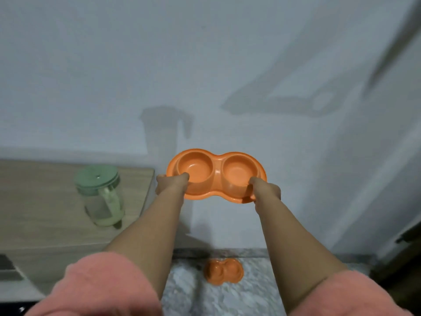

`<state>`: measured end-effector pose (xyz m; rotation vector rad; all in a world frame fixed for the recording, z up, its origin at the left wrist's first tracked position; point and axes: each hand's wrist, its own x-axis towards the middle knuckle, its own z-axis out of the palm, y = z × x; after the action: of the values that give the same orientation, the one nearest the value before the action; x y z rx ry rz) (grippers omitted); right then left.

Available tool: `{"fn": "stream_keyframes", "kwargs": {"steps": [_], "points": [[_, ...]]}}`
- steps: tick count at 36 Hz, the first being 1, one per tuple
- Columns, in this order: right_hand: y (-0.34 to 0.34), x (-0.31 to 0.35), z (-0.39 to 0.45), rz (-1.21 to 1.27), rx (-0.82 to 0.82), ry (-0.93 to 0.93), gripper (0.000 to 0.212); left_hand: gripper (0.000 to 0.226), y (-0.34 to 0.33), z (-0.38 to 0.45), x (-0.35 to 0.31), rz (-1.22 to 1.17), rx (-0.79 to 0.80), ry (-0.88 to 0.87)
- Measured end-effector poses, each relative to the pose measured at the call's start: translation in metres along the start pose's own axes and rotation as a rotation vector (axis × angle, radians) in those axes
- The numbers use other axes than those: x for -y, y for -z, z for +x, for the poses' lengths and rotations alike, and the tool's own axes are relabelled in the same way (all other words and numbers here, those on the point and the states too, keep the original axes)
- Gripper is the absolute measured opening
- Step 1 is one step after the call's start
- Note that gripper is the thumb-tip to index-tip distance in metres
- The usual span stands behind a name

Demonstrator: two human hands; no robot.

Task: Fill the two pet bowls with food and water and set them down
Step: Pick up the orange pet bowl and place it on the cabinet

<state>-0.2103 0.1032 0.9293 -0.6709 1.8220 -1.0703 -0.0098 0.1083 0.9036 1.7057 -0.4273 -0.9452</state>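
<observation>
The orange moulded-plastic double pet bowl (216,177) hangs in mid-air before the wall, both wells dry. Left hand (169,183) grips its nine o'clock rim, right hand (264,189) its three o'clock rim. It looks light, stiff and slick; holding both ends should keep it level. A second orange double bowl (224,271) lies on the marbled floor (189,290) at six o'clock; a clear green-lidded jug (101,195) stands at nine on the wooden counter (34,201)

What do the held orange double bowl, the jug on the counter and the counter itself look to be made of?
Orange double bowl: likely moulded plastic, one uniform colour, soft sheen, rounded edges. Jug: clear body, glass or plastic, cannot tell which; pale green lid and handle look like matte plastic. Counter: light wood-grain surface, possibly laminate, matte.
</observation>
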Motion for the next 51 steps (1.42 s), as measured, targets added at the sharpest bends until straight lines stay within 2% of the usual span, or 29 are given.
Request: {"fn": "stream_keyframes", "kwargs": {"steps": [5,11,14,16,20,28,38,43,51], "points": [[0.005,0.003,-0.039,0.043,0.022,0.017,0.047,0.061,0.034,-0.022,-0.016,0.012,-0.012,-0.061],[0.002,-0.012,-0.088,-0.005,0.108,0.015,0.047,0.066,0.089,-0.042,-0.002,-0.004,-0.094,-0.04],[-0.008,-0.023,-0.108,-0.039,0.157,0.011,0.047,0.047,0.118,-0.049,0.009,-0.009,-0.16,-0.047],[-0.018,-0.032,-0.124,-0.061,0.187,0.005,0.047,0.043,0.141,-0.052,0.016,-0.017,-0.18,-0.035],[-0.042,-0.053,-0.16,-0.101,0.236,-0.009,0.048,0.061,0.195,-0.049,0.034,0.016,-0.212,0.019],[-0.129,-0.085,-0.231,-0.136,0.32,-0.02,0.056,0.053,0.311,-0.01,0.056,0.062,-0.284,0.061],[-0.27,-0.115,-0.31,-0.159,0.345,-0.059,0.059,0.056,0.445,0.074,0.037,0.13,-0.321,0.087],[-0.324,-0.124,-0.325,-0.178,0.312,-0.09,0.055,0.051,0.48,0.114,0.03,0.201,-0.307,0.112],[-0.388,-0.124,-0.304,-0.156,0.287,-0.112,0.053,0.043,0.486,0.176,0.025,0.282,-0.273,0.135]]}}
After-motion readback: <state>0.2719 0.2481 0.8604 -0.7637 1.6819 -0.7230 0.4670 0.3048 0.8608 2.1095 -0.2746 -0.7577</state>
